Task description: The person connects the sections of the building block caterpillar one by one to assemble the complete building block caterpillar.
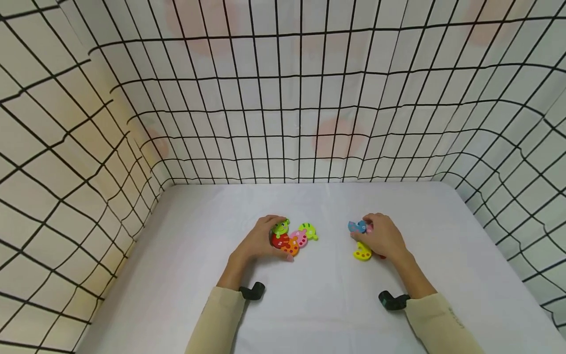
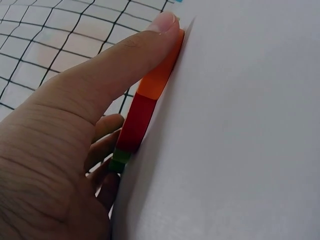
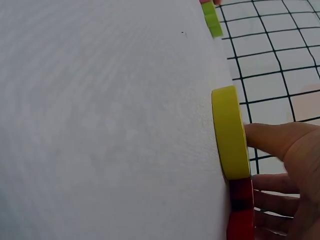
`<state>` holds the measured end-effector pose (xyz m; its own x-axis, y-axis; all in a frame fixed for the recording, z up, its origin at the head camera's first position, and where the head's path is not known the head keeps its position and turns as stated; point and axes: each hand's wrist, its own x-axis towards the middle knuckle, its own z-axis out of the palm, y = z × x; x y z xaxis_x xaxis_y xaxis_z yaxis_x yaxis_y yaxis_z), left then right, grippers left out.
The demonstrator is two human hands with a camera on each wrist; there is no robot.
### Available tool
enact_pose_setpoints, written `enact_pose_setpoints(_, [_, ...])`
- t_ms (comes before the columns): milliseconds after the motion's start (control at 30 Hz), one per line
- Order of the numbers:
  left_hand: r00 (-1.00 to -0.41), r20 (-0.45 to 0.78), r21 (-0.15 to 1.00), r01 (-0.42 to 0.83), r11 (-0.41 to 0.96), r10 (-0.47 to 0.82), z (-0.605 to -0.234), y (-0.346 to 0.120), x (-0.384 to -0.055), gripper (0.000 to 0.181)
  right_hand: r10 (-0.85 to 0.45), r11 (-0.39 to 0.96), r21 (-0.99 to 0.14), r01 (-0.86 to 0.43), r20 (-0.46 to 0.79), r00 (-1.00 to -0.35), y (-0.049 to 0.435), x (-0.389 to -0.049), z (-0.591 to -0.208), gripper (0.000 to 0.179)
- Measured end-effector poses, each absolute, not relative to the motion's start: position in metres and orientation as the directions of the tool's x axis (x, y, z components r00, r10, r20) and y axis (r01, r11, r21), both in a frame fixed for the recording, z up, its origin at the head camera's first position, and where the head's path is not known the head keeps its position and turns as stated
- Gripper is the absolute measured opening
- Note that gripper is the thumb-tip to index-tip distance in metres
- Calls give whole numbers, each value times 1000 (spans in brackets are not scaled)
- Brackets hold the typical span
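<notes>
My left hand (image 1: pixel 258 242) curves around the left end of a joined caterpillar puzzle. Its fingers are by the smiling green head piece (image 1: pixel 280 227); the thumb lies along the orange piece (image 2: pixel 162 70). Between them is a red piece (image 2: pixel 137 122), and a pink piece (image 1: pixel 299 238) and a striped green piece (image 1: pixel 308 230) extend right. My right hand (image 1: pixel 383 237) pinches a blue puzzle piece (image 1: pixel 357 226) between thumb and fingers, with a bit of pink showing under them. A yellow spotted piece (image 1: pixel 362 251) lies below the thumb, beside a red piece (image 3: pixel 241 212) mostly hidden by the hand.
Everything lies on a white-covered table (image 1: pixel 327 305). A black wire grid (image 1: pixel 300 108) rises along the back and both sides, with pale cloth behind it. Each wrist carries a small black camera mount, the left one (image 1: pixel 253 291) and the right one (image 1: pixel 392 300).
</notes>
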<state>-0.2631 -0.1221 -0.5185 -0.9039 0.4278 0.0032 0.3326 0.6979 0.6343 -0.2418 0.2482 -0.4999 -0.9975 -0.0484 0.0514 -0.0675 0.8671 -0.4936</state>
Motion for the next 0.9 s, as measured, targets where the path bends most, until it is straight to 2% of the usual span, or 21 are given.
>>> enact_pose_setpoints(133, [-920, 7, 632, 308, 711, 392, -519, -132, -262, 108, -63, 872, -484, -76, 43, -997, 242, -244, -503, 64])
enact_pose_setpoints(367, [-892, 10, 636, 354, 685, 452, -519, -127, -263, 109, -42, 873, -483, -64, 56, -998, 247, -243, -503, 60])
enact_pose_setpoints(900, [-887, 38, 622, 382, 683, 461, -523, -126, -265, 106, -61, 807, -583, -96, 80, -995, 242, -239, -500, 63])
